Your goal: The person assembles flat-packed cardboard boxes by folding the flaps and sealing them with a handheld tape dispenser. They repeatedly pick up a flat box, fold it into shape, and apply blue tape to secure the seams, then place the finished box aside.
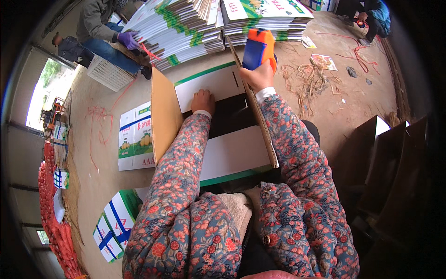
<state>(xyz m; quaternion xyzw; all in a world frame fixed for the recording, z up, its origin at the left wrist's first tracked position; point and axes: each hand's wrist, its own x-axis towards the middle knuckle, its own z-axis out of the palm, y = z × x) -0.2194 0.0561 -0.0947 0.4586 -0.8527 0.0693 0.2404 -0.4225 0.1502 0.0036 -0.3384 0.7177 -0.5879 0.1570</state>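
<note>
Head view: a person in a flowered jacket bent over a cardboard box (218, 135) on the dusty floor (93, 186).
Box: it lay bottom up in front of the person, white flaps folded in, a dark gap between them, brown side flaps standing up at left and right.
Left hand (203, 101): it pressed flat, fingers together, on the far white flap (209, 86), just beside the gap.
Right hand (257, 76): it was clamped around a blue and orange tape dispenser (259, 49), raised over the box's far right corner.
Flat boxes (186, 28): they were stacked in piles beyond the box.
Other person: a hand in a purple glove (128, 39) touched the left pile.
Printed boxes (134, 137): these lay left of the box.
</note>
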